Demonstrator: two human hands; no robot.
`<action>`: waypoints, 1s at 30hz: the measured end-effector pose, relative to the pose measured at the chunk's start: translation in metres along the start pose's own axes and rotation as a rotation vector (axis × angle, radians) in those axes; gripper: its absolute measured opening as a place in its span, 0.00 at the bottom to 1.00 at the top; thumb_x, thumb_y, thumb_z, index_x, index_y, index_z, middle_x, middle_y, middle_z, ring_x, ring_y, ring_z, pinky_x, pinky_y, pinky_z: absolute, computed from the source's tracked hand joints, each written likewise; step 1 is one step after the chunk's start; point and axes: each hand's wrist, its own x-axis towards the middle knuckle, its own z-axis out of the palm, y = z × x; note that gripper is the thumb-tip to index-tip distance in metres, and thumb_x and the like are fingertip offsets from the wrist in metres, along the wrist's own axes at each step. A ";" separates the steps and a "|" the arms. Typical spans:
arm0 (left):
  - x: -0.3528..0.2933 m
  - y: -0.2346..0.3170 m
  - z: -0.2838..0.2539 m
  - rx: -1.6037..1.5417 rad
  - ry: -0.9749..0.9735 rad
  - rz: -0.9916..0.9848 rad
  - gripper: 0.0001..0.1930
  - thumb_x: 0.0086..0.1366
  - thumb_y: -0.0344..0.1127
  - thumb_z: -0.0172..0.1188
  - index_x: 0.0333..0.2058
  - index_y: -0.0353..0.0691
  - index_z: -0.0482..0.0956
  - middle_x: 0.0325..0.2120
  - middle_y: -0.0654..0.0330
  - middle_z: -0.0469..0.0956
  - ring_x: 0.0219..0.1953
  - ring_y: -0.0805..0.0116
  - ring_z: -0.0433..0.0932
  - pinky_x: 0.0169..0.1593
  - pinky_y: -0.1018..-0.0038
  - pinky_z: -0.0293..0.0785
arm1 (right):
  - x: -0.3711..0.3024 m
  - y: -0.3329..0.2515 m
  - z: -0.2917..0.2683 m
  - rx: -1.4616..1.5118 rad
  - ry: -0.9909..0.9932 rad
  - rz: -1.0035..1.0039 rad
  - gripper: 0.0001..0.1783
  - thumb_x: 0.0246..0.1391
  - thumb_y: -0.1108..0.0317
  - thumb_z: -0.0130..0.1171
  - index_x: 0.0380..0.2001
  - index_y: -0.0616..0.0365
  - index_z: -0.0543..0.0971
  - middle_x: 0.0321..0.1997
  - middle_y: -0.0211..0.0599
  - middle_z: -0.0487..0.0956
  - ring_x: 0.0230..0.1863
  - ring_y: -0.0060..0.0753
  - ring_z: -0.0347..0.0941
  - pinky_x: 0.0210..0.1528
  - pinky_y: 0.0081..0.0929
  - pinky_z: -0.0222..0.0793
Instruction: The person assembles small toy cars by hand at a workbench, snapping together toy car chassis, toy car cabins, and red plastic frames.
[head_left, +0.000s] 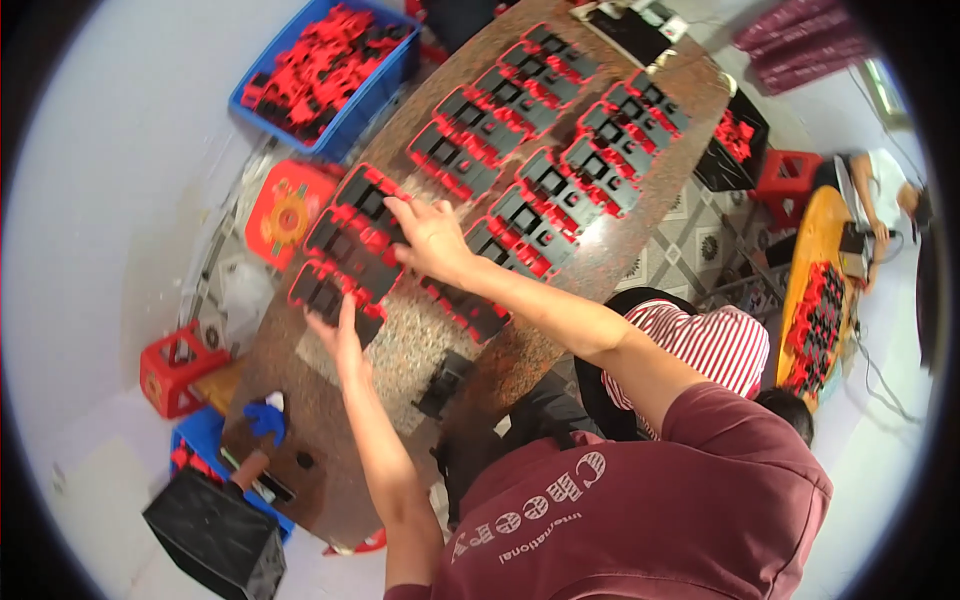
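Observation:
Red-and-black plastic housings lie in rows on a brown stone-topped table. My left hand reaches to the nearest housing of the left row, thumb and finger spread at its edge. With fingers apart, my right hand touches the right side of the housings just beyond, between the middle housing and the farther one. Neither hand visibly lifts anything; the fingertips' undersides are hidden. Below my right forearm is another housing, partly covered. A small black part lies nearer me.
Beyond the table's left edge stand a blue bin of red and black parts and red stools. A blue object and a black box are at lower left. A person in stripes sits close on my right; another works at a yellow table.

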 end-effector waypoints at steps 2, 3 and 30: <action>-0.007 0.019 0.031 0.036 0.031 -0.041 0.42 0.61 0.30 0.66 0.67 0.41 0.49 0.61 0.54 0.63 0.61 0.61 0.66 0.63 0.62 0.65 | 0.015 0.008 -0.035 -0.003 0.070 -0.036 0.38 0.36 0.65 0.67 0.55 0.61 0.70 0.45 0.49 0.77 0.48 0.49 0.75 0.49 0.43 0.67; -0.004 0.025 0.049 -0.008 -0.044 0.043 0.42 0.60 0.30 0.66 0.67 0.41 0.48 0.62 0.53 0.62 0.62 0.61 0.65 0.64 0.62 0.64 | 0.028 0.021 -0.056 -0.008 0.097 -0.062 0.37 0.35 0.66 0.66 0.54 0.62 0.71 0.45 0.50 0.78 0.48 0.50 0.75 0.49 0.44 0.70; 0.022 0.010 0.288 0.185 -0.461 0.032 0.52 0.63 0.55 0.61 0.70 0.38 0.34 0.69 0.39 0.36 0.71 0.45 0.43 0.69 0.53 0.48 | 0.082 0.246 -0.263 -0.507 0.203 -0.027 0.38 0.49 0.65 0.65 0.64 0.50 0.65 0.61 0.52 0.66 0.61 0.55 0.64 0.61 0.41 0.64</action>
